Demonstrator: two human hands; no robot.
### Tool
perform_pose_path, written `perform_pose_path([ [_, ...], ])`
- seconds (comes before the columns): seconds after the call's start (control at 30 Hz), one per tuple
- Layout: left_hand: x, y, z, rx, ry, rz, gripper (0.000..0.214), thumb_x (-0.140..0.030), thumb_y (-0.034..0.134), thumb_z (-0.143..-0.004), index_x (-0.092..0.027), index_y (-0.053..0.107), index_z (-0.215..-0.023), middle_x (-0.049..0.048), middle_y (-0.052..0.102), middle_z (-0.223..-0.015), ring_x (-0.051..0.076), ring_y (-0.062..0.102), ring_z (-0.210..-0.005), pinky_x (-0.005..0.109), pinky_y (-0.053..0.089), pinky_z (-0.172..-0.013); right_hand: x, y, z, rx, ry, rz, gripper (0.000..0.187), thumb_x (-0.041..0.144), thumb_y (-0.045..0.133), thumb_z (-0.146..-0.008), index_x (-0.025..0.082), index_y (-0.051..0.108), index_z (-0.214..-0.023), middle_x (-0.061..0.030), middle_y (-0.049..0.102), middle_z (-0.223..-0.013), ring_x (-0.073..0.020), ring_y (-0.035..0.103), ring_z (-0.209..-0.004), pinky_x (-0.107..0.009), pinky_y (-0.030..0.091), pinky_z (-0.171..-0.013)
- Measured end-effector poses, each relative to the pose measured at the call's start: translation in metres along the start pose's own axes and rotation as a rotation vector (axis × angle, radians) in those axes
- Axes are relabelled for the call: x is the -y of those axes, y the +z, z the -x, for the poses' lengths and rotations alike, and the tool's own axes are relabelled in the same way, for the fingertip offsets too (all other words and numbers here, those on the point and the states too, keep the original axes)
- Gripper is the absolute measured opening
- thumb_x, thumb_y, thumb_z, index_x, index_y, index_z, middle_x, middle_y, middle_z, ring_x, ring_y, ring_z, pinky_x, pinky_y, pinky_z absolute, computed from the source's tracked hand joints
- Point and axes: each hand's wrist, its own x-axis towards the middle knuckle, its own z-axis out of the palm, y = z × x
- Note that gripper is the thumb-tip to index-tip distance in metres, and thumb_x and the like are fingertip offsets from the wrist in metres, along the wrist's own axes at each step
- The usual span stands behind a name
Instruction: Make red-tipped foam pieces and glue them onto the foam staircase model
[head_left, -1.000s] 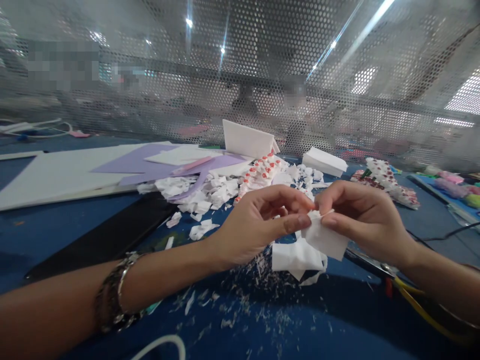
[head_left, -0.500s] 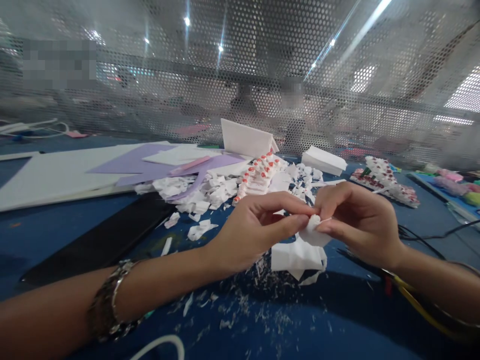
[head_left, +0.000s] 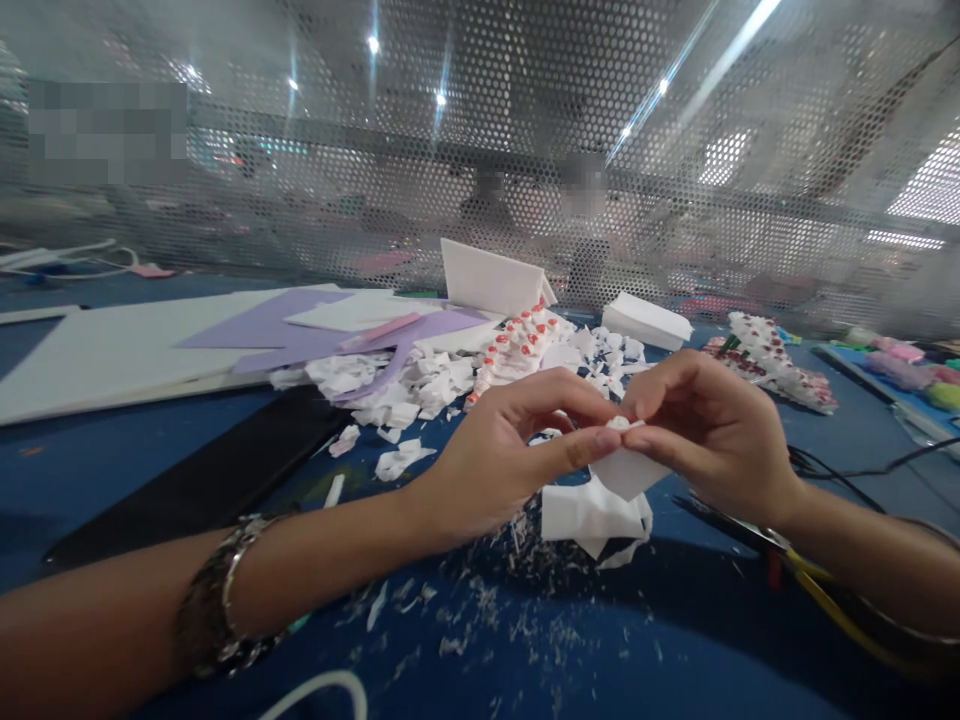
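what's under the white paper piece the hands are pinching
Under the white paper piece pinched by the left hand and right hand lie folded white papers on shreds; the table beneath them is covered.

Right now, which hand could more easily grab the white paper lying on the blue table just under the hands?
Probably the right hand. It hangs almost over the folded white paper, while the left hand sits further to the side. Both pinch a small white piece.
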Motion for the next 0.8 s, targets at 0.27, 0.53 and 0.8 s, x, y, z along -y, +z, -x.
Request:
perform_pose_path([
  [0.27,-0.0023,0.0017,0.0022,-0.114,-0.094,-0.017,0.007,-0.025,0.064,-0.075,-0.020,0.068,-0.078,-0.0005,0.061,-0.090,0.010,0.056,-0.084,0.017,0.047,-0.068,0.0024,-0.0040,-0.0032,0.035,-0.239,0.431,0.028,0.010,0.063,-0.074,0.023,0.054,-0.097,0.0032,0.062,-0.081,-0.0059,0.057,-0.071,-0.017,0.050,-0.066],
  [0.53,-0.0073,0.0021,-0.0022,-0.147,-0.184,-0.074,0.016,-0.026,0.062,-0.076,-0.013,0.067,-0.085,0.0019,0.068,-0.078,0.009,0.059,-0.074,0.016,0.048,-0.068,0.0082,-0.0050,-0.0040,0.015,-0.358,0.652,0.022,0.009,0.058,-0.077,0.021,0.060,-0.096,-0.0014,0.062,-0.078,-0.0090,0.058,-0.069,-0.022,0.050,-0.061],
  [0.8,-0.0030,0.0004,-0.0035,-0.147,-0.199,-0.057,0.019,-0.026,0.061,-0.076,-0.012,0.067,-0.086,0.0027,0.068,-0.076,0.009,0.058,-0.066,0.019,0.049,-0.063,0.0077,-0.0099,-0.0025,0.049,-0.453,0.789,0.025,0.010,0.060,-0.077,0.022,0.060,-0.098,-0.0034,0.065,-0.086,-0.0120,0.059,-0.077,-0.027,0.050,-0.069],
])
